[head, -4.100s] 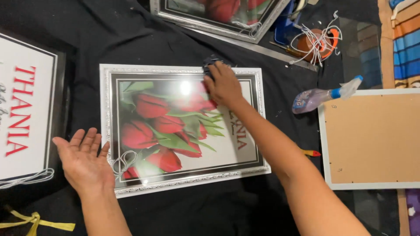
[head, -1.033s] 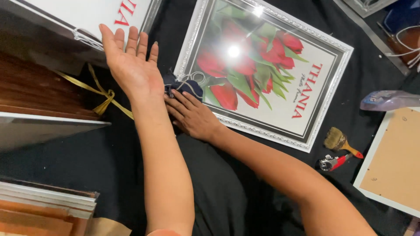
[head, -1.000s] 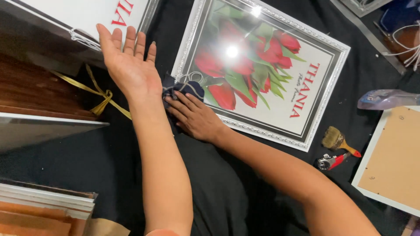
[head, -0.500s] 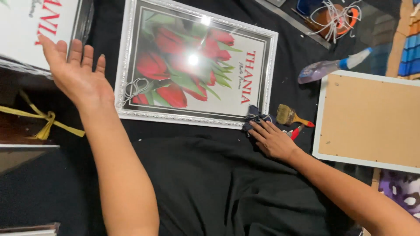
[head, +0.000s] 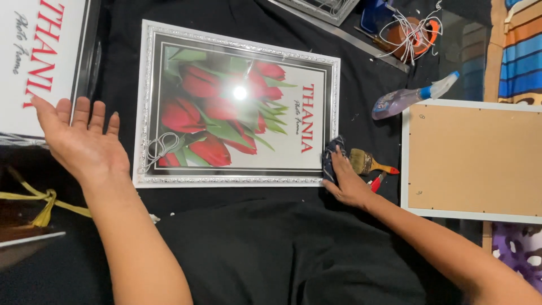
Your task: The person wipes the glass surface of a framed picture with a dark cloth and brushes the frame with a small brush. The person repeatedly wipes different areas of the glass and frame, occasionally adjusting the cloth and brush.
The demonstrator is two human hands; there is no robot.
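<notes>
Your right hand (head: 347, 183) presses a dark cloth (head: 330, 158) against the right edge of the picture frame (head: 237, 104), fingers bent over the cloth. The frame lies flat on the black sheet (head: 271, 248), red tulips under glass, a white cord (head: 158, 148) looped at its lower left corner. Your left hand (head: 84, 144) rests open, palm up, fingers spread, touching the frame's left edge. A paintbrush (head: 367, 162) lies just beside the cloth. A spray bottle (head: 409, 97) lies on its side farther up; whether it holds liquid, you cannot tell.
</notes>
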